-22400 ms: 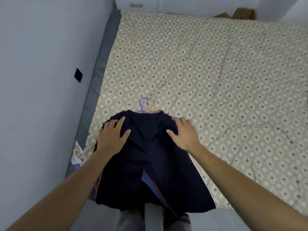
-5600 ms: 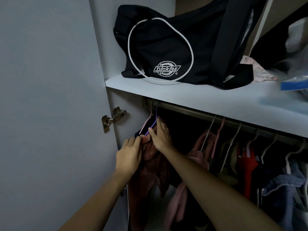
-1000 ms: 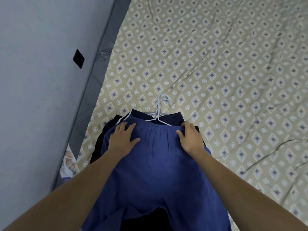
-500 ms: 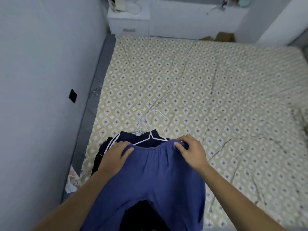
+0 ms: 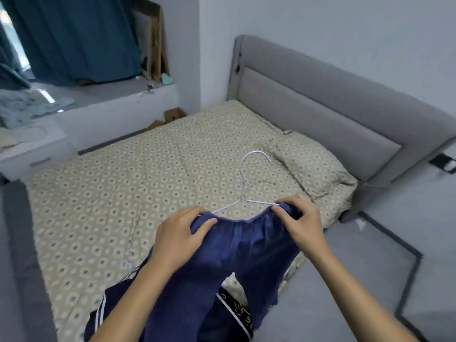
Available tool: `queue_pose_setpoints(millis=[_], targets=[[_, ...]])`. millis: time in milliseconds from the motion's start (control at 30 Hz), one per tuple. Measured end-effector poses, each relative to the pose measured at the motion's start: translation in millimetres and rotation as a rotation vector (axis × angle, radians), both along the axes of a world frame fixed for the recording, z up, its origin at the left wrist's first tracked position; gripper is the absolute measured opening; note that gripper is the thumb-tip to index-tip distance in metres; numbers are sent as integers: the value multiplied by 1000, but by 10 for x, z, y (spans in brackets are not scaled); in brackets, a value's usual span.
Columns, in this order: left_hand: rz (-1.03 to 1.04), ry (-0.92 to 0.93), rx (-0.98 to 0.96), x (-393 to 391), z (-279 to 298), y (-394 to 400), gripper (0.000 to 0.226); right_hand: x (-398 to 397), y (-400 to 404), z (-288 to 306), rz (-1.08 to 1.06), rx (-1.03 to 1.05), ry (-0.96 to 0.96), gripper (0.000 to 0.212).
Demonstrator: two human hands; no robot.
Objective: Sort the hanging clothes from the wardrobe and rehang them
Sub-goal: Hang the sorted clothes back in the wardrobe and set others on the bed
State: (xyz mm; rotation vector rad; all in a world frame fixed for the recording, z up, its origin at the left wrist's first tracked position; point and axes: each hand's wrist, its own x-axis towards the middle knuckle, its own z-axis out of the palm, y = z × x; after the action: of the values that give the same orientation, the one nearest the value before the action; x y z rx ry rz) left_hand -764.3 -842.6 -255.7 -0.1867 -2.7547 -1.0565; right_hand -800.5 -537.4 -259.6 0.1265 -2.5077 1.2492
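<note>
Step in hand: a pair of blue crinkled-cotton shorts on a thin white wire hanger is held up over the near edge of the bed with the beige diamond-patterned sheet. The left hand grips the left end of the elastic waistband, fingers curled over the fabric. The right hand pinches the right end, where the hanger arm enters the band. The hook points away from the person, towards the matching patterned pillow.

Judgement: the garment is mid-transfer in the sorting step, not yet rehung.

Next move: keep both grips level so the waistband does not slip off the wire.

Containers: none is in view. The bed serves as the staging surface; 1 dark navy garment with white side stripes lies on it below the shorts, and a black band with yellow print shows beside it.
</note>
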Motion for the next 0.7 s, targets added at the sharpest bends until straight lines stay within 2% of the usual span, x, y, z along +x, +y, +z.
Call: queue_pose_setpoints(millis=[133,300,400,500,600,700], targets=[[-287,68,-52,-247,504,858,37,479,901,308,-216,-15,79,5],[-651,105,-144,-339,812,2145,46,1213,2068,505,-474,33,132,16],[-807,143,-55,-203,925,3005,50,1699,2733,584,-618,66,151,13],[-961,80,80,40,996,3849,49,2172,3399,637,-774,122,169,20],[-1023,80,150,297,1052,4588,44,2555,3998,717,-909,211,202,28],[-1048,118,186,510,1117,5226,46,2820,4494,785,-959,254,214,32]])
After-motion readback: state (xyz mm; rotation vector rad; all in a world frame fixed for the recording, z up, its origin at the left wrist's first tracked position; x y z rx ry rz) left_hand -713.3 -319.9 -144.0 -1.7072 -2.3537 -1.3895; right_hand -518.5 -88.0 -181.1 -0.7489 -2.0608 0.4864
